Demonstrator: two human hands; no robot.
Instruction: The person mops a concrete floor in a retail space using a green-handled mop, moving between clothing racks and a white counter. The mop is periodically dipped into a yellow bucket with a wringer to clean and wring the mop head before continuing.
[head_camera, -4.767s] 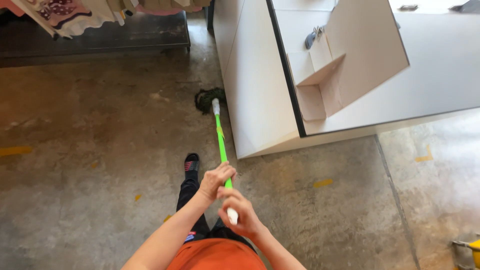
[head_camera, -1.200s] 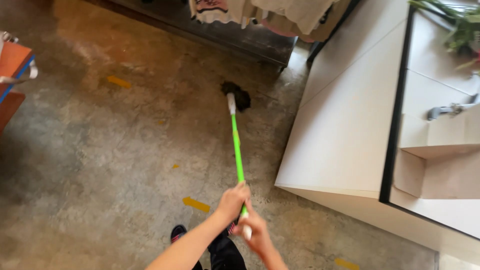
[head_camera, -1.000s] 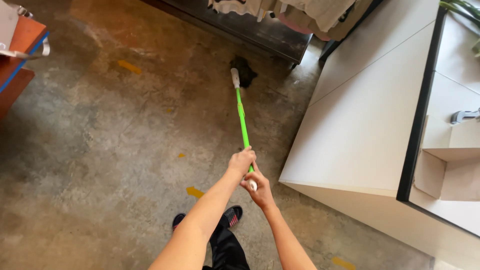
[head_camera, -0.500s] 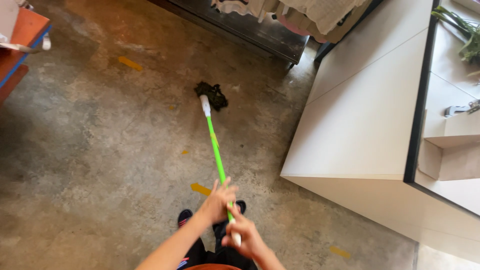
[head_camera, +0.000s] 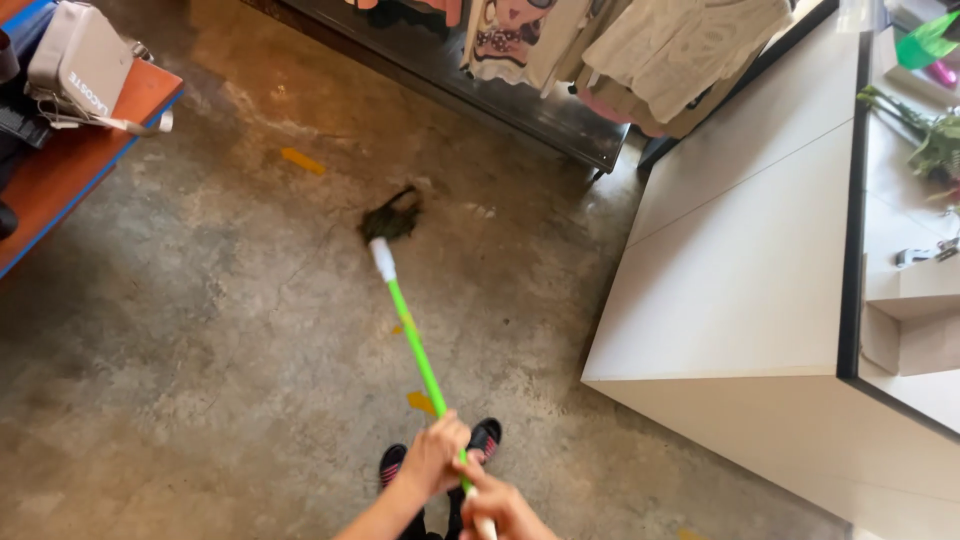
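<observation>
Both hands, left hand (head_camera: 436, 460) above right hand (head_camera: 505, 507), are gripping the green broom (head_camera: 418, 355), its bristles touching the concrete floor (head_camera: 200, 340).

A white counter (head_camera: 740, 290) fills three o'clock with a plant (head_camera: 925, 135) on top, clothes (head_camera: 640, 50) hang over a dark rail base (head_camera: 480, 85) at twelve, and a grey bag (head_camera: 80, 60) lies on an orange shelf (head_camera: 70, 180) at ten.
</observation>
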